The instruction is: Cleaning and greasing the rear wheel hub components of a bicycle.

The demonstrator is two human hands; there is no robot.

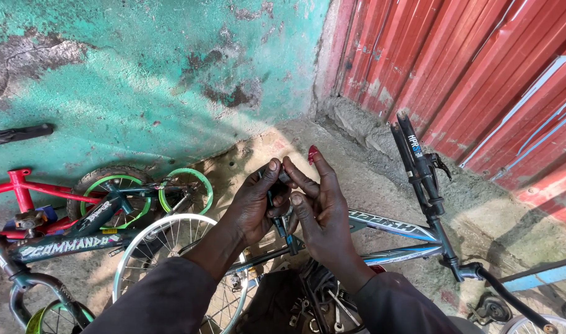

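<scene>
Above the silver bicycle frame (388, 226) with its blue-and-white lettered label, the left hand (255, 207) and right hand (320, 207) met, fingers pinched narrowly together around a small dark part (281, 179). Beside them lay a dark children's bike (79, 232) with a white-lettered tube, against the peeling teal wall (153, 74) and red corrugated sheeting (480, 80).
</scene>
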